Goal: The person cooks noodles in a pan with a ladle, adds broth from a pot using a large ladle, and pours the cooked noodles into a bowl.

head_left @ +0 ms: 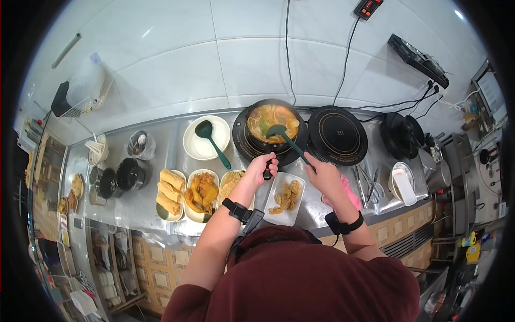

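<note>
A small black pot [257, 143] of noodle soup [261, 117] stands on the left induction cooker [242, 140]. My left hand [261, 168] is closed round the pot's dark handle, at the near side. With my right hand [325, 176] I grip the handle of a dark green ladle [294, 146], whose head rests in the soup. Just below my hands sits a white rectangular dish [275, 217] with fried brown pieces [289, 195]. Left of the pot, a white bowl [192, 144] holds a second green ladle [204, 129].
Plates of rolls [170, 192], orange-yellow fried food [201, 194] and pale fried food [229, 182] line the counter's front. A second induction cooker [339, 135] stands right of the pot. Further right lie a pink cloth [351, 196], scissors [377, 192] and a white bowl [394, 188]. Cords run along the wall.
</note>
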The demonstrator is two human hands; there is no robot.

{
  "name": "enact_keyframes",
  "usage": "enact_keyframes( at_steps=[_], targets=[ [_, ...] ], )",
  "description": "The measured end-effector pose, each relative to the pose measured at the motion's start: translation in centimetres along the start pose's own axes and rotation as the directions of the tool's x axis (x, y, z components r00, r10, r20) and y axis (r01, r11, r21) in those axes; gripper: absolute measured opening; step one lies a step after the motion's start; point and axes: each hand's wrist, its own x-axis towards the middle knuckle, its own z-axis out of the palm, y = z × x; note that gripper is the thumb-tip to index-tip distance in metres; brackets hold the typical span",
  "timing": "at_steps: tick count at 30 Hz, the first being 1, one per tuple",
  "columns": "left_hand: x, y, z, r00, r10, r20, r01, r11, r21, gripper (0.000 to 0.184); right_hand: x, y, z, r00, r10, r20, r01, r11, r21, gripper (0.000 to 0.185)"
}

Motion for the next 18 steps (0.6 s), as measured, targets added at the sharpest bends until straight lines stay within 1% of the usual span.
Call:
enact_keyframes(
  at_steps=[3,6,9,12,15,18],
  targets=[
    [0.0,-0.1,0.0,1.0,0.002,0.007,-0.002,1.0,-0.003,0.011,1.1,1.1,1.9,0.997,-0.047,-0.066,0.046,0.999,-0.013,0.035],
    [0.1,0.0,0.0,1.0,0.002,0.012,-0.002,1.0,0.002,0.011,3.5,3.3,4.5,0.992,-0.012,-0.123,0.033,0.985,0.168,0.034],
    [0.0,0.0,0.0,1.0,0.006,0.012,-0.006,1.0,0.025,0.011,4.3,2.4,3.2,0.988,0.04,-0.15,-0.003,0.97,0.243,0.034],
    [0.1,0.0,0.1,1.0,0.001,-0.001,-0.001,1.0,0.007,0.012,4.4,1.2,3.4,0.989,0.076,-0.124,-0.043,0.968,0.248,0.035],
    [-0.1,-0.2,0.1,1.0,-0.004,-0.005,0.004,1.0,0.001,0.011,4.5,3.0,6.7,0.996,-0.017,-0.089,0.032,0.986,0.161,0.037],
    [-0.3,0.1,0.4,1.0,0.013,-0.003,-0.013,1.0,0.016,0.011,2.8,1.8,5.1,0.981,-0.084,-0.173,0.105,0.988,0.112,0.04]
  ],
)
